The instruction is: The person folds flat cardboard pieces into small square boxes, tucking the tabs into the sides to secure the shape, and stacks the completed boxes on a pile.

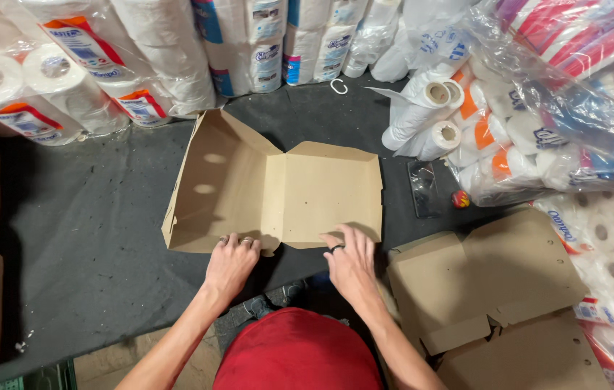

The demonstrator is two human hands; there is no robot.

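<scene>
Both hands are laid on the near edge of a half-folded brown cardboard box (pixel 278 189) that lies open on the dark grey table cover (pixel 83 238), straight ahead of the person. Left hand (pixel 230 261): the fingers are curled over the near flap, knuckles up, the palm flat and facing down; nothing is clasped, the edge is only pressed. Right hand (pixel 351 261): the fingers are spread and extended forward onto the right panel's near edge, a dark ring being worn on 1 finger; nothing is gripped here either. Both forearms are reached forward from the body, converging slightly, wrists low.

Several risks can be judged from this layout. The left side wall, with its 2 oval holes, is raised while the right panel is lying flatter, so uneven pressure could let the board be creased off its scored lines. The near flap is held only by fingertip pressure and could spring back. The box could also be pushed along the smooth cover toward the wrapped toilet paper packs (pixel 140 65). To the right, the stack of flat cardboard blanks (pixel 495 289) lies close to the right elbow and could be knocked. A small clear plastic piece (pixel 422 189) lies just beyond the box's right edge.
</scene>
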